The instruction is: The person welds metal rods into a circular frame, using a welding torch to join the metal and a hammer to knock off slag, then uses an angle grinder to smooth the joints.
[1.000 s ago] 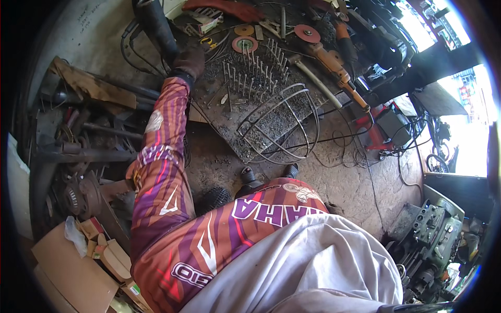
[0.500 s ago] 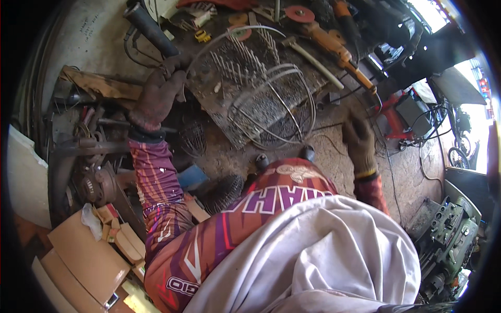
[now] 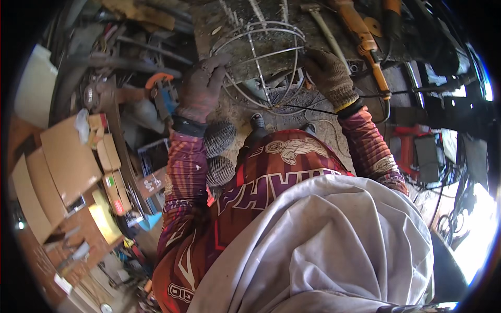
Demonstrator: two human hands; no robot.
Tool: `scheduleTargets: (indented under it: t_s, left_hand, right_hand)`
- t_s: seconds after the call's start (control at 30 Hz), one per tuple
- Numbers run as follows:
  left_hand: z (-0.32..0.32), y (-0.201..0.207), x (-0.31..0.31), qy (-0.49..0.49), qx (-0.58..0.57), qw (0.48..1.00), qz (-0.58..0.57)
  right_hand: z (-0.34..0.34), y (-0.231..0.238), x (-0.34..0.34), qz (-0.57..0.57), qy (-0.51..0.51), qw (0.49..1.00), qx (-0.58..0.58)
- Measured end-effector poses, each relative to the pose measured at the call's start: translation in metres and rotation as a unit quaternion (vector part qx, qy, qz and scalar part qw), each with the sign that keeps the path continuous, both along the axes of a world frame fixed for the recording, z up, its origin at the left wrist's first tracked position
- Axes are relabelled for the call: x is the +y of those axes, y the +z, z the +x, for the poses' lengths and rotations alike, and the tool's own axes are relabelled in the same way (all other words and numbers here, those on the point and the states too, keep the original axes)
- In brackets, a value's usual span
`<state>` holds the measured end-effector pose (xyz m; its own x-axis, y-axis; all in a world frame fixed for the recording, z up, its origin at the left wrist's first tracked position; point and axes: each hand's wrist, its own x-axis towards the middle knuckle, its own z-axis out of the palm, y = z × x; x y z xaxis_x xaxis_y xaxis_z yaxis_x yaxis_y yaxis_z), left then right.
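Observation:
A round wire frame [image 3: 276,51], made of rings joined by crossing rods, sits at the front edge of the dark worktable [image 3: 209,37]. My left hand [image 3: 202,88], in a dark glove, has its fingers closed at the frame's left edge. On the opposite side, my gloved right hand [image 3: 330,77] grips the frame's right edge, with thumb and fingers partly hidden by the glove's bulk. Several thin metal rods [image 3: 255,11] stand behind the frame on the table.
A hammer [image 3: 327,35] and an orange angle grinder [image 3: 365,44] lie at the right of the table. Two round wire meshes [image 3: 219,138] are beside my left forearm. Cardboard boxes [image 3: 70,159] stand at left; a cable [image 3: 387,107] hangs at right.
My left hand has let go of the dark cylindrical tool and come to the wire frame. My right hand has risen from over the floor to the frame's right side. The view has shifted.

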<state>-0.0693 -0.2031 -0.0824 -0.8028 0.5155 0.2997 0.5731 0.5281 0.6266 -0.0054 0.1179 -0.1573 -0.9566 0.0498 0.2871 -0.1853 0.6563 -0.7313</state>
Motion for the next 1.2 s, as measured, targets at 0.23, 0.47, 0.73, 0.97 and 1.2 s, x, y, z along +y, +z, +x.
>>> scheduleTargets:
  t_s: [0.23, 0.47, 0.73, 0.97, 1.2]
  left_hand:
    - [0.038, 0.001, 0.011, 0.147, 0.05, 0.988, 0.0]
    - [0.049, -0.052, -0.022, 0.17, 0.077, 0.978, 0.091]
    - [0.052, -0.068, -0.031, 0.14, 0.06, 0.987, 0.048]
    - [0.035, -0.062, -0.032, 0.131, 0.046, 0.99, 0.03]
    - [0.033, -0.06, -0.03, 0.136, 0.063, 0.988, 0.029]
  right_hand:
    - [-0.007, 0.002, -0.01, -0.068, -0.096, 0.991, 0.06]
    - [-0.012, 0.014, -0.004, -0.017, -0.046, 0.997, -0.067]
    - [-0.003, 0.007, -0.009, -0.003, -0.067, 0.998, -0.001]
    - [-0.001, 0.013, -0.014, 0.037, -0.097, 0.994, -0.019]
    - [-0.002, 0.0, -0.009, 0.103, -0.101, 0.988, 0.05]
